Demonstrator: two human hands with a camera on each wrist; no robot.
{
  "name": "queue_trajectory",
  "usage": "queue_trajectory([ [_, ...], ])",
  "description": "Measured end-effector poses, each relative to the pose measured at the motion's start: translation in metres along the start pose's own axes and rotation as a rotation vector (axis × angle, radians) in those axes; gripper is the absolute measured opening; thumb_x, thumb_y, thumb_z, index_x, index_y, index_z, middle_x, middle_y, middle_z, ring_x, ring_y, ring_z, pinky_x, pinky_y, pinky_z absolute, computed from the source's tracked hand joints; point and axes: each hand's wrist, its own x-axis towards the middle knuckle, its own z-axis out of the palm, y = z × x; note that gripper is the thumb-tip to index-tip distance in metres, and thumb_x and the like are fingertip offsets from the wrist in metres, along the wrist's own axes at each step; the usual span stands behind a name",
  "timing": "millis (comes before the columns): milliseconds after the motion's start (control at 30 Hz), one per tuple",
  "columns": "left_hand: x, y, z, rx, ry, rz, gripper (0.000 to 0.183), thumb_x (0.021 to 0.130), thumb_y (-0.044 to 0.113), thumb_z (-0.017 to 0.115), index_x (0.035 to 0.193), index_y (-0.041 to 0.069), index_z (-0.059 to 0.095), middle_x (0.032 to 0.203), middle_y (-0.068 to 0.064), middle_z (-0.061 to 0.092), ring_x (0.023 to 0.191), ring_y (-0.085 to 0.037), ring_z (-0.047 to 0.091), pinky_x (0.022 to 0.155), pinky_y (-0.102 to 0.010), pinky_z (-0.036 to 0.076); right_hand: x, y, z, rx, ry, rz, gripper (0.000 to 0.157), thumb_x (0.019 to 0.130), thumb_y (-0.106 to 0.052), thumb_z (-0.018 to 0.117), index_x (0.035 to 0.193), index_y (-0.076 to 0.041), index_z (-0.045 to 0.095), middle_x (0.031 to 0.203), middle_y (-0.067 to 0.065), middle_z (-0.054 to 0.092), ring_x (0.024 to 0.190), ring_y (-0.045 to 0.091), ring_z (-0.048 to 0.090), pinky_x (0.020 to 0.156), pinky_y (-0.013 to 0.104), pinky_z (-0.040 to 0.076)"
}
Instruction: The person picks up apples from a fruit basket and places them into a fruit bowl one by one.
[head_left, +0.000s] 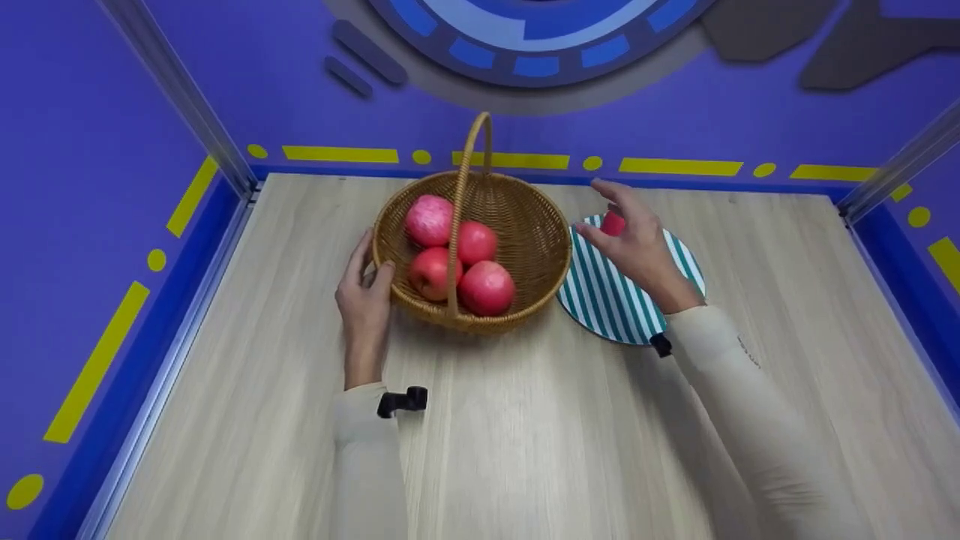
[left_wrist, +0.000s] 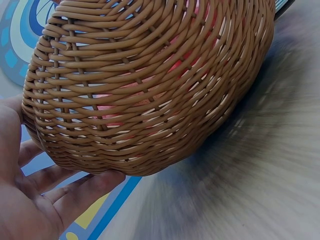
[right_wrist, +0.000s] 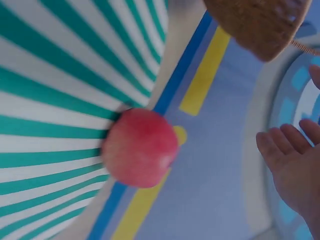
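A pale, wood-grained, flat-topped counter (head_left: 487, 435) carries everything, its light streaks running lengthwise from front to back. Towards its far side stands a round, golden-brown woven wicker basket (head_left: 532, 232) with a tall arched handle. Just right of that lies a flat, round mat (head_left: 611, 307) striped green and white, partly covered in the head view.

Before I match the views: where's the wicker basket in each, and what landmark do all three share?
Head: basket near the centre, seen from above.
Left wrist: basket large, across the upper part, cut off by the top edge.
Right wrist: basket at top right, cut off by the top edge.
Shared landmark: yellow wall markings.
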Motion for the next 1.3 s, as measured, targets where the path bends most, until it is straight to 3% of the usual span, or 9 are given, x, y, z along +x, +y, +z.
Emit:
queue_trajectory([
  [233,0.002,0.002,0.002,0.019,0.007,-0.024,0.057,0.100,0.009,0.062,0.157,0.015,0.056,0.152,-0.013,0.058,0.122,-0.032,0.067,0.089,-0.029,0.057,-0.001,-0.022,0.008,-0.061,-0.098,-0.156,0.068,0.095,-0.018,0.083,0.156,-0.011,0.053,0.157,0.009,0.053,0.139,0.031,0.054,0.110,0.052,0.049],
  [467,0.001,0.002,0.001,0.017,0.013,0.011,0.055,0.100,0.015,0.065,0.154,0.024,0.060,0.148,-0.006,0.062,0.118,-0.027,0.069,0.087,-0.028,0.057,-0.004,-0.040,0.018,-0.084,-0.170,-0.256,0.068,0.093,-0.012,0.084,0.154,-0.013,0.055,0.154,0.006,0.055,0.141,0.024,0.052,0.109,0.047,0.052],
  [800,0.000,0.001,0.001,0.019,0.012,0.019,0.055,0.098,0.017,0.066,0.152,0.028,0.062,0.146,-0.003,0.063,0.117,-0.023,0.069,0.090,-0.033,0.058,-0.004,-0.058,0.035,-0.072,-0.369,-0.292,0.062,0.098,-0.011,0.077,0.155,-0.010,0.054,0.157,0.011,0.051,0.140,0.030,0.053,0.109,0.048,0.051],
  [1133,0.000,0.001,0.001,0.024,0.014,0.027,0.057,0.098,0.016,0.065,0.154,0.023,0.060,0.150,-0.005,0.061,0.127,-0.028,0.064,0.099,-0.039,0.057,0.000,-0.063,0.054,-0.092,-0.475,-0.380,0.056,0.095,-0.007,0.079,0.148,-0.003,0.060,0.147,0.013,0.060,0.137,0.029,0.056,0.111,0.044,0.050],
  [1300,0.000,0.001,0.001,0.038,0.019,0.029,0.057,0.098,0.017,0.066,0.154,0.023,0.060,0.148,-0.005,0.062,0.122,-0.027,0.067,0.095,-0.038,0.058,0.004,-0.063,0.063,-0.098,-0.511,-0.404,0.052,0.095,-0.007,0.079,0.144,-0.001,0.063,0.145,0.013,0.062,0.135,0.030,0.058,0.110,0.045,0.050],
])
